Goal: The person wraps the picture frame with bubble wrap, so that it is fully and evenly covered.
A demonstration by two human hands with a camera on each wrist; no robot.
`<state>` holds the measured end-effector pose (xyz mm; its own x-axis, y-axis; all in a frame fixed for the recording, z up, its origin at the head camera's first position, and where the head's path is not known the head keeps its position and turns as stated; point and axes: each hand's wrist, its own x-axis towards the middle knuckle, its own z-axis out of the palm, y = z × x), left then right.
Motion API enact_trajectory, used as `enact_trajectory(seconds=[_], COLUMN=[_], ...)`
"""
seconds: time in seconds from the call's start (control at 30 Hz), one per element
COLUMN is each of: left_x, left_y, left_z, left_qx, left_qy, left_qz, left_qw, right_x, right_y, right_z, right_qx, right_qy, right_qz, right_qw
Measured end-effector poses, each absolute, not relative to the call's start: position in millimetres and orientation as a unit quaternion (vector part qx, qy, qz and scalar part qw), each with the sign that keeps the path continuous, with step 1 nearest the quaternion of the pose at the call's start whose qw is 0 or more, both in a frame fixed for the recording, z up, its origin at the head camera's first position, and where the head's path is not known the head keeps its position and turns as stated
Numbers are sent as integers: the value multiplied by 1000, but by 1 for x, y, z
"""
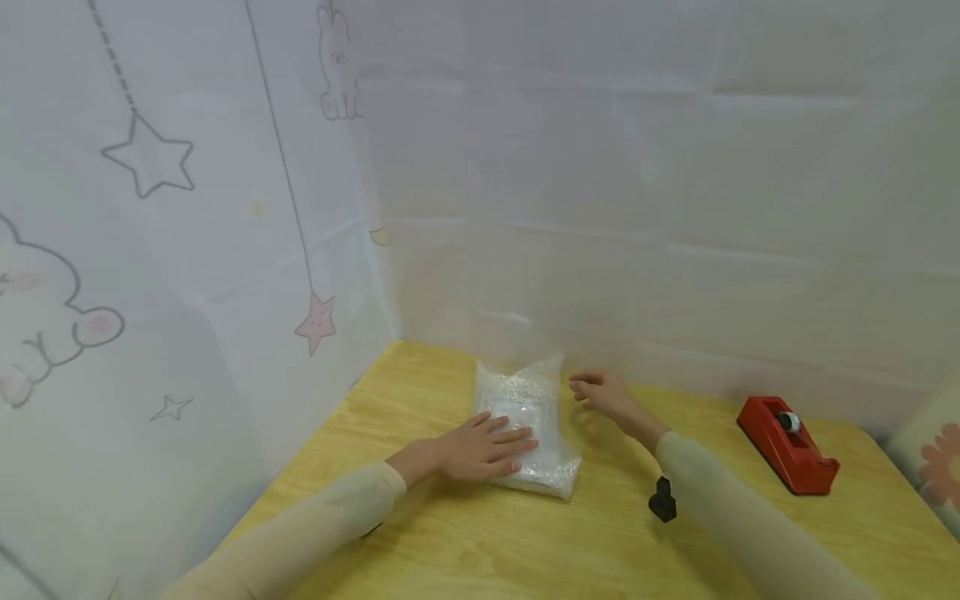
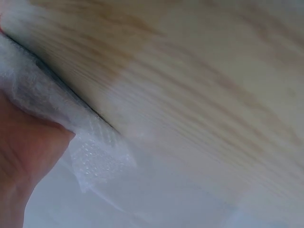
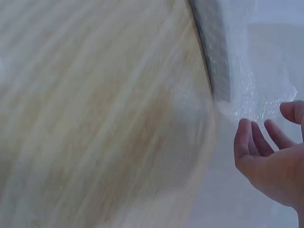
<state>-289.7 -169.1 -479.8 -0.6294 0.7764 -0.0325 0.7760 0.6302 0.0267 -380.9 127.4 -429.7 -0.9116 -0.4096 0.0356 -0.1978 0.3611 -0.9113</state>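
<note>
A flat package in clear bubble wrap lies on the wooden table, its far flap standing up near the back wall. My left hand rests on top of it with fingers spread. In the left wrist view the thumb side of that hand presses along the bubble wrap. Just right of the far flap, my right hand hovers with loosely bent fingers and nothing between them. The right wrist view shows its fingertips close beside the wrap's edge.
A red tape dispenser with a roll in it stands at the table's right. White patterned sheets hang as walls behind and to the left. A black strap piece sits at the right forearm.
</note>
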Motion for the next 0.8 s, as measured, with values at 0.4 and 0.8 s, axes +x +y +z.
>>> enact_trajectory(seconds=[0.4, 0.8], left_x=[-283, -285], left_y=[-165, -149], left_z=[-482, -486], left_qx=[468, 480], left_qy=[882, 876], left_qz=[40, 40], left_qw=[19, 11], right_x=[-425, -446], right_y=[140, 118], right_z=[-447, -446], right_qx=[-118, -163], right_qy=[842, 871], right_qz=[-525, -462], right_qw=[37, -26])
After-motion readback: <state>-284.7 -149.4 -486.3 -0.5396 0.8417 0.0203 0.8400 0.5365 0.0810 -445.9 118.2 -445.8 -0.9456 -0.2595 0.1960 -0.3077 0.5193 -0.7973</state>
